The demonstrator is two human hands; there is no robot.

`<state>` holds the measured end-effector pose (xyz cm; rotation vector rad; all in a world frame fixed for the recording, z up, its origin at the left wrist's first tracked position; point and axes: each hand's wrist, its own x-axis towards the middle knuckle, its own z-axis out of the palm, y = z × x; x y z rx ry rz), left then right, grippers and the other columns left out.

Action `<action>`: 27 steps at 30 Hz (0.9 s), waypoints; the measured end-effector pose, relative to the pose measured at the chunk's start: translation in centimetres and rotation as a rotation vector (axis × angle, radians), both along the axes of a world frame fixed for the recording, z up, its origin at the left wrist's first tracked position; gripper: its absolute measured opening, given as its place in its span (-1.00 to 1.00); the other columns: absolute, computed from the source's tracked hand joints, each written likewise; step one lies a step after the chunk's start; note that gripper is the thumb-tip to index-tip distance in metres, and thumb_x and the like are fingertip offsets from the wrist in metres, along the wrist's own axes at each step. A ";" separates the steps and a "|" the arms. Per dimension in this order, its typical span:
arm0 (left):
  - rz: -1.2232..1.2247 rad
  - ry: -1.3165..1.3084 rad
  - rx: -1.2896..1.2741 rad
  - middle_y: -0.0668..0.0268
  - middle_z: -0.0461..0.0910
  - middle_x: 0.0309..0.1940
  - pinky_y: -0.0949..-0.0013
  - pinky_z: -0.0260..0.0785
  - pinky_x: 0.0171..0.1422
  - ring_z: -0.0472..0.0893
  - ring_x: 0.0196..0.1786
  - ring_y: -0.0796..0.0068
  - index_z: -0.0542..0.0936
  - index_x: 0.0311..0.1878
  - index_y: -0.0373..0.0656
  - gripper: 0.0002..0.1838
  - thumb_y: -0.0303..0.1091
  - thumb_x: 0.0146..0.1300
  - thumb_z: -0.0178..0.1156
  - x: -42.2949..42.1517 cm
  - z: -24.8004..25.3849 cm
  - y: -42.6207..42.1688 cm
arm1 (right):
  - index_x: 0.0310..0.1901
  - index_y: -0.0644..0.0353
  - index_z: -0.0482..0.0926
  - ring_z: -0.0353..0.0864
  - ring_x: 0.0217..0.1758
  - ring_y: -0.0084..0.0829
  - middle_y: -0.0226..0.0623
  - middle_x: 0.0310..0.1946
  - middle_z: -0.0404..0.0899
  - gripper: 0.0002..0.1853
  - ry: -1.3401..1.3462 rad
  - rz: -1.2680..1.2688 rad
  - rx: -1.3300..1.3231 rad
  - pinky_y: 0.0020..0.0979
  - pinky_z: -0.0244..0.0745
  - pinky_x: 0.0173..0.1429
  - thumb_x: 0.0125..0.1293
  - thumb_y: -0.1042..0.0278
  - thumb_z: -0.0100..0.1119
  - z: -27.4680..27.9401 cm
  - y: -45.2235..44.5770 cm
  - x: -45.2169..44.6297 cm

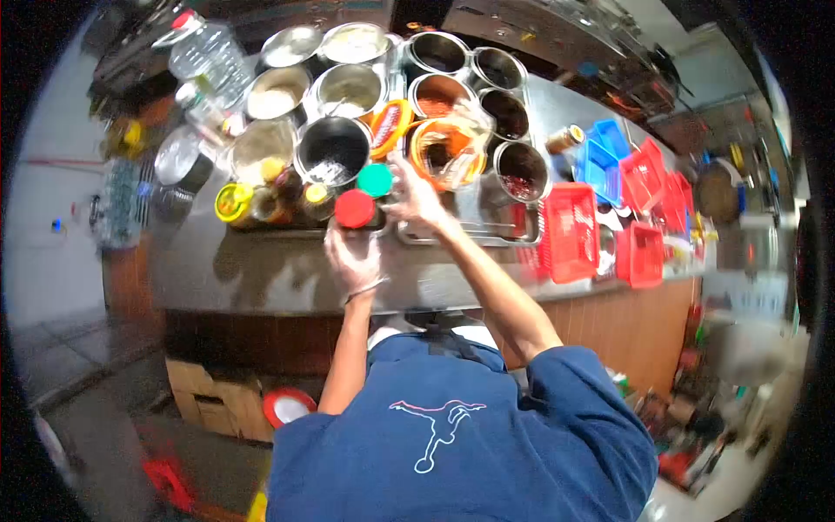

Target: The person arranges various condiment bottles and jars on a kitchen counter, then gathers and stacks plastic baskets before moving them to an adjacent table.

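We curl our left hand (352,263) round a dark jar with a round red plastic lid (355,209), our right hand (417,198) (its grip we cannot tell) beside a jar with a round green plastic lid (375,180) at its one o'clock, both capped, handling seemingly underway, the remainder unclear.

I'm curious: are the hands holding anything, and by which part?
Left hand: seemingly the red-lidded jar, by its body. Right hand: beside the green lid; can't tell if gripping.
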<state>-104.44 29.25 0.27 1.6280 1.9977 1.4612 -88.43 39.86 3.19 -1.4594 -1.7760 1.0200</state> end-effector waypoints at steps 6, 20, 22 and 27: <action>-0.120 -0.156 -0.030 0.06 0.54 0.06 0.24 0.54 0.12 0.59 0.10 0.16 0.49 0.19 -0.31 -0.42 -0.40 0.09 0.44 1.0 1.2 -5.5 | 0.39 0.18 0.27 0.62 0.12 -0.35 -0.12 0.13 0.57 -0.21 0.244 -0.066 -0.095 -0.27 0.58 0.16 0.15 0.24 0.43 2.4 -11.2 5.7; -1.269 0.083 0.008 0.10 0.59 -0.49 0.06 0.42 -0.33 0.58 -0.45 0.03 0.57 -0.36 -0.17 -0.89 -0.41 0.19 0.31 25.2 3.1 -16.7 | 0.02 0.21 0.63 0.68 0.04 -0.38 -0.19 -0.04 0.70 -0.55 0.241 -0.782 -0.360 -0.31 0.53 0.15 0.31 -0.01 0.27 2.8 -38.4 28.5; -1.425 0.072 -0.019 0.14 0.58 -0.56 0.08 0.43 -0.36 0.60 -0.47 0.04 0.57 -0.43 -0.17 -0.87 -0.40 0.18 0.32 30.3 4.9 -18.7 | 0.00 0.10 0.66 0.68 -0.03 -0.41 -0.26 -0.11 0.71 -0.64 0.467 -0.955 -0.227 -0.35 0.53 0.13 0.33 0.03 0.25 -1.4 -42.5 32.0; -1.732 0.134 -0.026 0.11 0.57 -0.60 0.10 0.42 -0.39 0.59 -0.50 0.05 0.65 -0.49 -0.17 -0.84 -0.36 0.16 0.33 41.1 5.0 -24.6 | -0.05 0.16 0.64 0.63 -0.12 -0.52 -0.40 -0.20 0.69 -0.73 0.437 -1.387 -0.159 -0.41 0.55 0.02 0.32 0.22 0.32 -0.4 -52.2 39.7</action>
